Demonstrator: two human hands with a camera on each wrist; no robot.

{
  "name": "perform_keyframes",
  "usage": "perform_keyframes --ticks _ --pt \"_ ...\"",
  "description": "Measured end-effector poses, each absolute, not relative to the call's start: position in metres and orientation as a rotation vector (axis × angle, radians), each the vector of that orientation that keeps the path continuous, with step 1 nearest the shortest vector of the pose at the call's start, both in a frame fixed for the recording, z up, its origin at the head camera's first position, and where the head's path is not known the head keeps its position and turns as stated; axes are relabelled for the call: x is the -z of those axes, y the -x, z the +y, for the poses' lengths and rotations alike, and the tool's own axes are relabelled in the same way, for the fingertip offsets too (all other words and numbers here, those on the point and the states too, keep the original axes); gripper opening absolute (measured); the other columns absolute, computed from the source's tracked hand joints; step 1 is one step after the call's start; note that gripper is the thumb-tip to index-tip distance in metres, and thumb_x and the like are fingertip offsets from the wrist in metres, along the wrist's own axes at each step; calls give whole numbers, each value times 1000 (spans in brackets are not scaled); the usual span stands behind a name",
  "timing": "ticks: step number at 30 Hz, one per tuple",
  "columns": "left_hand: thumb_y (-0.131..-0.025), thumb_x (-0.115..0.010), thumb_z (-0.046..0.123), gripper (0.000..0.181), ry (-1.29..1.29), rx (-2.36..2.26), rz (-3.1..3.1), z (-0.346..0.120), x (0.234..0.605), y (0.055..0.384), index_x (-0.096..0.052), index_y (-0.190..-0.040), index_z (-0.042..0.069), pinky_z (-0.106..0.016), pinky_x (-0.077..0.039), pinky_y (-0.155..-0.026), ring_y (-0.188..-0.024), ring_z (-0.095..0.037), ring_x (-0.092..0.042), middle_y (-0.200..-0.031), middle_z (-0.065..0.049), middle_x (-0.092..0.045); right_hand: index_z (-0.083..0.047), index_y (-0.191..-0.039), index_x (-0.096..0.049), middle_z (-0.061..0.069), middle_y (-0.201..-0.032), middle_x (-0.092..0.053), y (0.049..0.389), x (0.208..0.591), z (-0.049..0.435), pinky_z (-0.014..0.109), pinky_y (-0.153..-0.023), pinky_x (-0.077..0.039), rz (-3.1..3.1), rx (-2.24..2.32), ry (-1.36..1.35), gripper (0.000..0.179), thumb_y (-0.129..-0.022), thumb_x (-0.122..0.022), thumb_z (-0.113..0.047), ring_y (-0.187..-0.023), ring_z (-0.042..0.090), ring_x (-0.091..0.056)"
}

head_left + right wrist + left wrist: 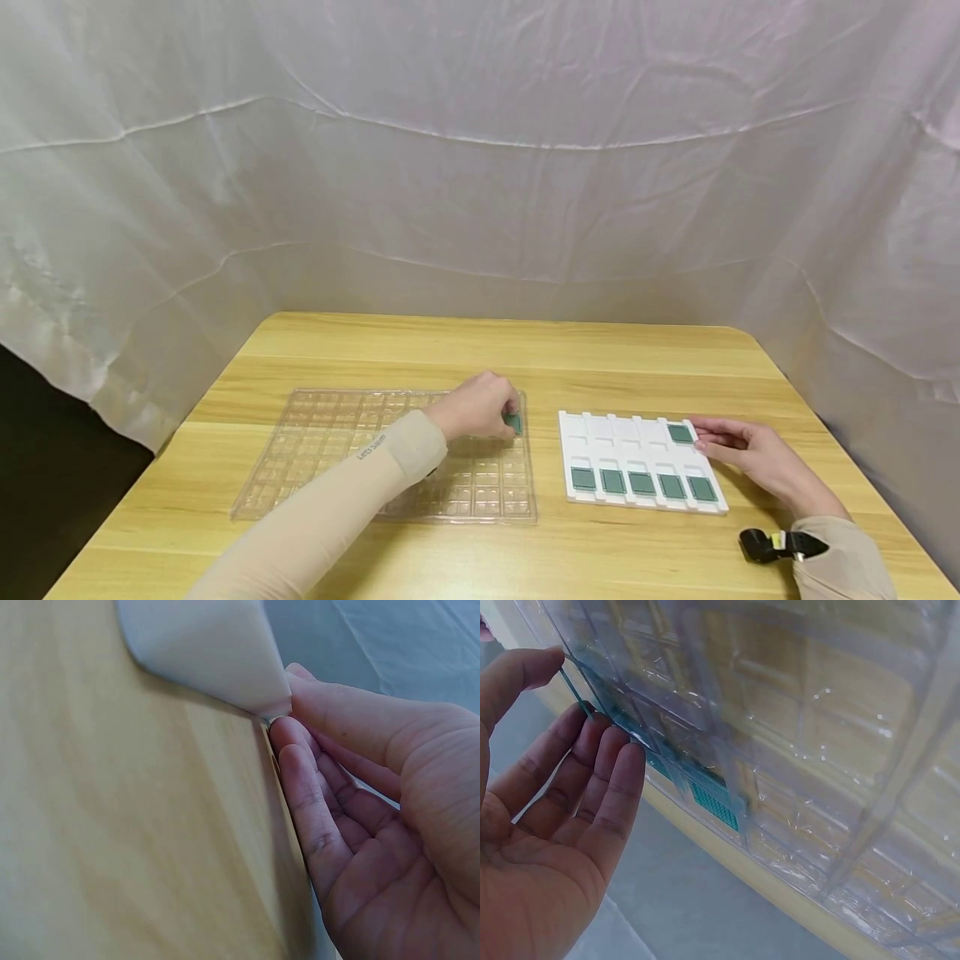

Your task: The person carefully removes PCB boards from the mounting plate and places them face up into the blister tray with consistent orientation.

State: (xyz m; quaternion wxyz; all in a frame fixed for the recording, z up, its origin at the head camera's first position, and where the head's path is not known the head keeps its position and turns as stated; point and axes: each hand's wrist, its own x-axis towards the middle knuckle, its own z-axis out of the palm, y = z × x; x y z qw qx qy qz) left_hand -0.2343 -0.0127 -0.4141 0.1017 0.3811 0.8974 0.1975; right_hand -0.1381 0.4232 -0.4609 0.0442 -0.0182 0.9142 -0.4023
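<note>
My left hand [480, 407] is over the far right corner of a clear plastic tray [487, 510] with many small pockets. Thumb and fingertips pinch a thin green square chip [575, 691] by its edges, seen nearly edge-on in the left wrist view. Close by, another green chip [714, 806] sits in a tray pocket. With my right hand [765, 458] I hold the right edge of a white tray [615, 450], thumb and fingers at its rim [277, 701]. Several green chips [642, 483] fill its near row, and one chip [680, 433] lies in the far right pocket.
Both trays lie on a light wooden table [465, 354], the clear one left of the white one with a narrow gap between. Pale cloth [480, 200] hangs behind and at the sides. A black wrist camera [776, 546] is strapped to the right sleeve.
</note>
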Motion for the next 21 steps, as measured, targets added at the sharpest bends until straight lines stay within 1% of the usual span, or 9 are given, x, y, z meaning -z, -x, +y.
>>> perform_keyframes --ticks 8,14,21 --pt "-87 -88 14 12 -1112 -550 2658 -12 414 235 -76 -84 13 -18 -53 -73 -75 -6 -58 -84 5 -72 4 -148 -59 11 -126 -79 138 460 423 2 -87 -42 2790 1242 60 57 -101 -76 -25 -102 -16 -63" --pt "-88 -89 16 13 -1090 -548 2651 -12 414 235 -77 -88 12 -19 -53 -74 -74 -6 -59 -83 7 -70 5 -147 -60 8 -124 -80 137 460 423 2 -87 -43 2787 1258 67 57 -101 -76 -23 -102 -15 -64" --pt "-88 -89 16 13 -1098 -559 2646 -12 415 235 -76 -87 12 -19 -53 -73 -74 -6 -59 -82 8 -70 5 -147 -60 8 -124 -80 138 461 423 3 -87 -44 2793 1257 77 56 -101 -76 -23 -101 -15 -64"
